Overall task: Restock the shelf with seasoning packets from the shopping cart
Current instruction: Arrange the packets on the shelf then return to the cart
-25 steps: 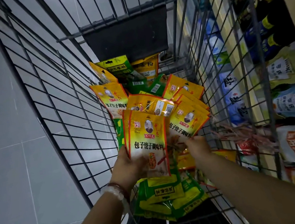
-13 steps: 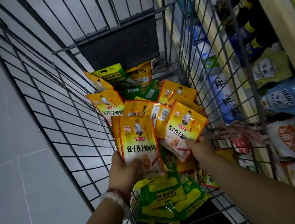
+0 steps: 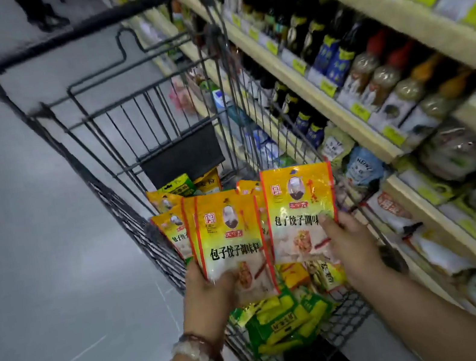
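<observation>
My left hand grips a small stack of yellow seasoning packets by their lower edge, held upright above the wire shopping cart. My right hand holds one more yellow seasoning packet beside them, raised over the cart's right side. Several yellow packets and green packets lie in the cart's basket below. The shelf runs along the right, close to the cart.
The shelf rows hold dark sauce bottles, jars with red lids and bagged goods lower down. A black cart handle crosses the top. Grey tiled floor lies to the left. A person's legs stand far up the aisle.
Both hands have lifted their packets out of the basket. The right hand's packet now stands upright next to the left stack. My view has tilted up, showing the shelves.
</observation>
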